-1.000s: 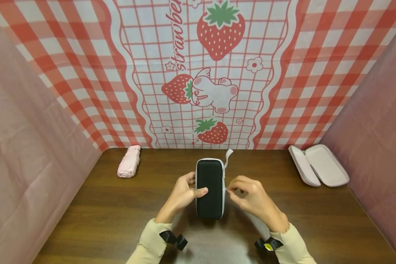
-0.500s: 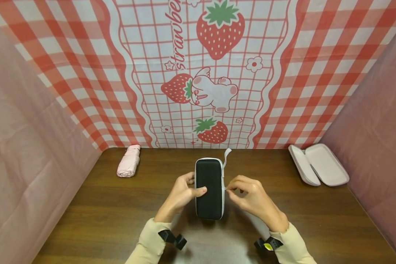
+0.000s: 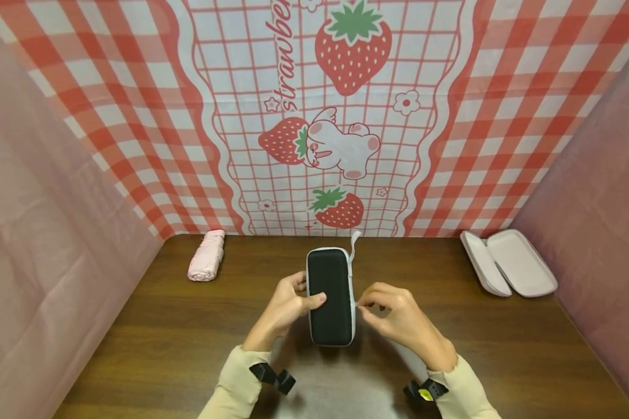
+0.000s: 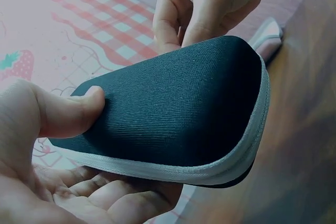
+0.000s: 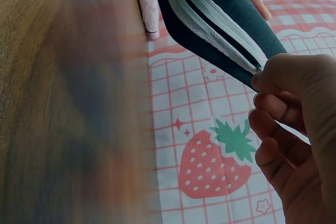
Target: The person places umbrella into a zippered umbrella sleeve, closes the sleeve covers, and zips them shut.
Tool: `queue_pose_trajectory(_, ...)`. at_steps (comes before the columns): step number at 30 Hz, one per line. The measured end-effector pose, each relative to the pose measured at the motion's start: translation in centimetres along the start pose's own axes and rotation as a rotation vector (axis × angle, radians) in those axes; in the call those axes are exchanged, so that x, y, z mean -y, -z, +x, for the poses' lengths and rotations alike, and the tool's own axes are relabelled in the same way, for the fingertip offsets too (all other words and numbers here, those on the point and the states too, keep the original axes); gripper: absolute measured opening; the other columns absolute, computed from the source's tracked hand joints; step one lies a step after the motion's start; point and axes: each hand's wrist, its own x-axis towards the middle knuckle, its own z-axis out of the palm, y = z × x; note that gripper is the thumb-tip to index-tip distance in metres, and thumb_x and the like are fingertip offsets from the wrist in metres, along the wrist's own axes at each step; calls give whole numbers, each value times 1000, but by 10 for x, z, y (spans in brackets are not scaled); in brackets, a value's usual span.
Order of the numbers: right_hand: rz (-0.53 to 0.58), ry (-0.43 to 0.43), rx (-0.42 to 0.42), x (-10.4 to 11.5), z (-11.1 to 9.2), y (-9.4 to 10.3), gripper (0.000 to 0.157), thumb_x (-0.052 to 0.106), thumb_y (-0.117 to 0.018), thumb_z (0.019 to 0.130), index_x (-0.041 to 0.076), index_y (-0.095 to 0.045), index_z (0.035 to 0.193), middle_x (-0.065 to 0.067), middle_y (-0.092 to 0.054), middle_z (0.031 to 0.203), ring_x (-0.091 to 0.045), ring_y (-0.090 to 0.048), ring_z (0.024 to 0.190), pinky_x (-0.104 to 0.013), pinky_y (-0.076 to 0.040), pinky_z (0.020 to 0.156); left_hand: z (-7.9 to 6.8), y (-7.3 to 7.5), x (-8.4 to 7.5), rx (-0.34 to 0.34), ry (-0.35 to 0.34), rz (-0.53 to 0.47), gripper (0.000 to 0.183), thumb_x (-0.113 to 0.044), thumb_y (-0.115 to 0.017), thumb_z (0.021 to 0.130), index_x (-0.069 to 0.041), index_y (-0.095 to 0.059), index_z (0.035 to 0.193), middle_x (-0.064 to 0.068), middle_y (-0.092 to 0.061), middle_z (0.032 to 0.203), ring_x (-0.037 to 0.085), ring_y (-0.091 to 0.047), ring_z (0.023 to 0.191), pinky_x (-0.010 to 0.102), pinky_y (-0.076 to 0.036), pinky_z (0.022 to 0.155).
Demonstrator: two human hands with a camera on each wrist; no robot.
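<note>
A black hard zip case (image 3: 329, 320) with white zipper tape is held upright over the table in the head view. My left hand (image 3: 283, 307) grips its left side, thumb (image 4: 79, 111) on the black face and fingers underneath. At the right edge, my right hand (image 3: 398, 311) pinches the small zipper pull between thumb and fingertips. The right wrist view shows the white zipper tape (image 5: 210, 24) parted by a narrow dark gap that runs up to those fingertips. Inside the case nothing shows. A white strap (image 3: 353, 244) sticks up at its top right corner.
A pale pink hard case (image 3: 521, 265) lies spread apart at the back right of the brown wooden table (image 3: 162, 343). At the back left is a pink rolled-up bundle (image 3: 207, 256). A strawberry-print cloth (image 3: 340, 145) hangs behind the table's far edge.
The black case has shifted slightly left and up with my left hand. My right hand, still pinching the zipper pull, has slid a little lower along the case's edge.
</note>
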Motion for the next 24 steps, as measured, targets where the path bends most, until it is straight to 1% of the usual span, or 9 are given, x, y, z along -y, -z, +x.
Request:
queue_pose_trajectory(2,2,-1,2,-1,0,0,21,-6,-79,75,13,-75,84,3,-70,84,-9,-65,73,-21,-54,63,0,0,-1,3,-3,-2,49,7,-70,87,12,-55,134,24,-70,114,21,-74,85,40,-63,76)
queue_pose_trajectory(6,9,-1,8,-1,0,-1,21,-6,-78,75,13,-75,84,3,-71,84,-10,-65,71,-24,-54,61,0,0,-2,-2,1,-3,50,7,-70,87,11,-55,135,25,-70,114,21,-74,87,41,-63,77)
queue_pose_trajectory(9,8,11,5,0,0,-1,21,-7,-78,75,12,-75,83,3,-70,83,-11,-64,70,-25,-54,59,0,0,-2,-10,12,-4,49,6,-70,88,11,-56,134,22,-71,112,20,-73,85,39,-63,75)
queue_pose_trajectory(16,13,13,7,-1,0,-2,19,-6,-77,75,11,-75,83,3,-70,83,-10,-64,71,-15,-51,63,1,1,-1,-23,25,-16,48,5,-70,89,12,-56,134,17,-73,106,18,-73,81,36,-62,71)
queue_pose_trajectory(22,17,-10,34,0,-1,-2,16,-6,-78,75,8,-75,83,3,-71,84,-7,-64,74,-18,-52,63,2,1,0,-39,28,-8,47,4,-71,89,11,-56,133,15,-74,105,17,-72,79,34,-60,68)
queue_pose_trajectory(24,15,-21,41,1,-2,-2,16,-6,-78,75,8,-76,84,3,-71,84,-6,-64,75,-17,-52,64,2,1,0,-41,31,-2,47,4,-71,89,11,-56,133,15,-74,106,16,-72,79,33,-60,67)
